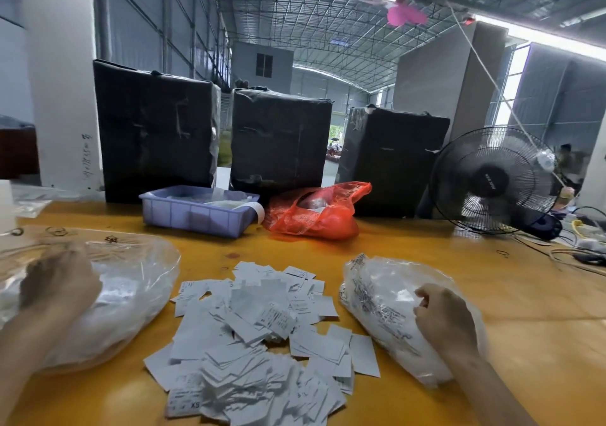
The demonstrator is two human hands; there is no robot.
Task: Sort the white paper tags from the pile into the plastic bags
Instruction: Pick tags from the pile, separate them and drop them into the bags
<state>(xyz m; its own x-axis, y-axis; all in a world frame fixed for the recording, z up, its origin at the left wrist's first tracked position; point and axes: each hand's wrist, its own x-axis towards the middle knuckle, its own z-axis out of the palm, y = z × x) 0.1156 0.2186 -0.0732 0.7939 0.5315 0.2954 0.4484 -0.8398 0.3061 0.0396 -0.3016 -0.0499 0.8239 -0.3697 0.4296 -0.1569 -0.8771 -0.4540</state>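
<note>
Yellow-topped bench [492, 310], wide, fills the lower view. Three black-wrapped cartons [278, 137] stand upright in a row along its far edge. Right of them, a black desk fan [492, 179] faces the person.

Left clear plastic bag [131, 294]: large, crumpled, lies on the bench left of centre, white contents showing through the film. Right clear plastic bag [377, 297]: smaller, printed text on the film, lies right of centre, also part filled with white.

Between the two bags, the pile of white paper tags [255, 337]: loose, overlapping, spread from mid-bench toward the near edge, some face up with small print, one near the front marked XS. The pile lies near both bags; whether its edges touch them I cannot tell.

Behind the pile, an orange-red plastic bag [314, 212], crumpled, beside a lavender plastic tray [193, 215] holding white items.

Left hand [59, 284]: motion-blurred, over or inside the left bag's opening, seen partly through the film. Finger position cannot be made out; I cannot tell whether it holds anything.

Right hand [442, 320]: rests on the right bag, fingers curled and gripping the film near its top side.
</note>
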